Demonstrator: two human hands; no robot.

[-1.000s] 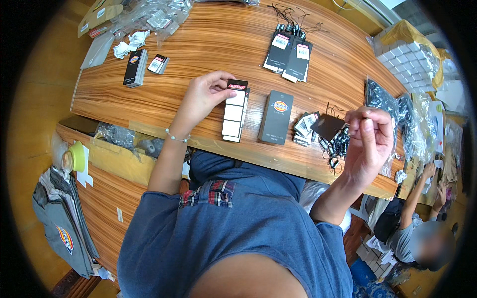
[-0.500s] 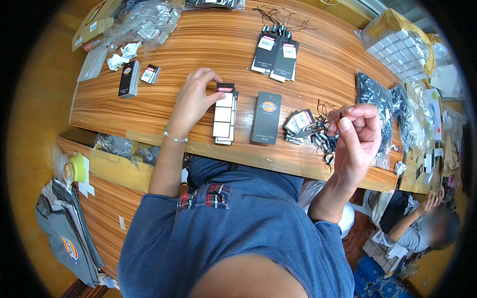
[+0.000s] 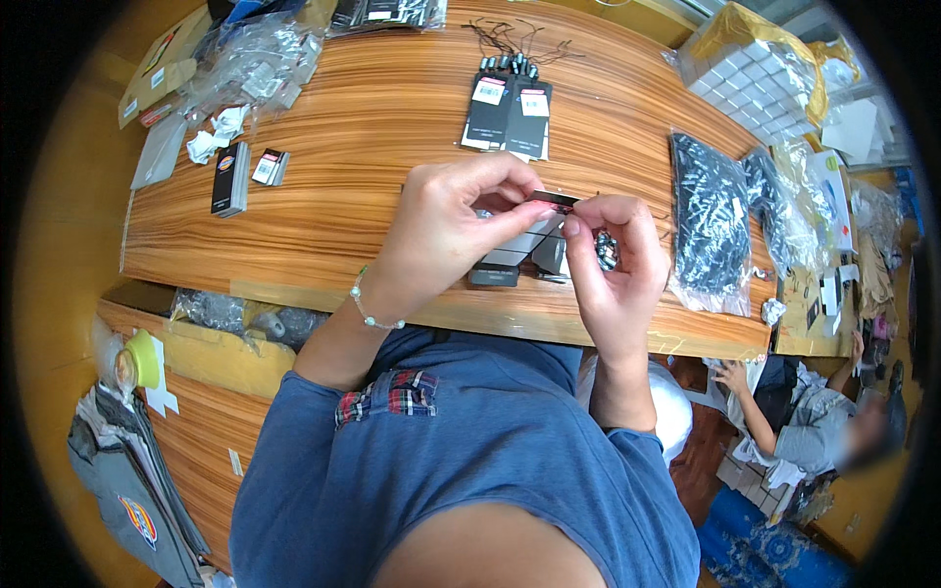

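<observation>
Both my hands meet over the table's near side, fingertips almost touching. My left hand pinches a small tag with a dark top between thumb and fingers. At the tag's right end, my right hand is closed in a pinch; the black cord seen in it before is mostly hidden by the fingers. Below the hands lie white-panelled tags and a dark grey tag stack, both partly covered. Corded tags with metallic ends show behind my right hand.
Finished-looking dark tags with cords lie farther back. At left stand two small tag stacks, crumpled paper and plastic bags. Bagged black cords and a wrapped box bundle are at right. Another person sits at lower right.
My left hand has lifted a tag off the white-panelled stack and moved right. My right hand has moved left to meet it. The view has shifted slightly, and the other person's arms have moved.
</observation>
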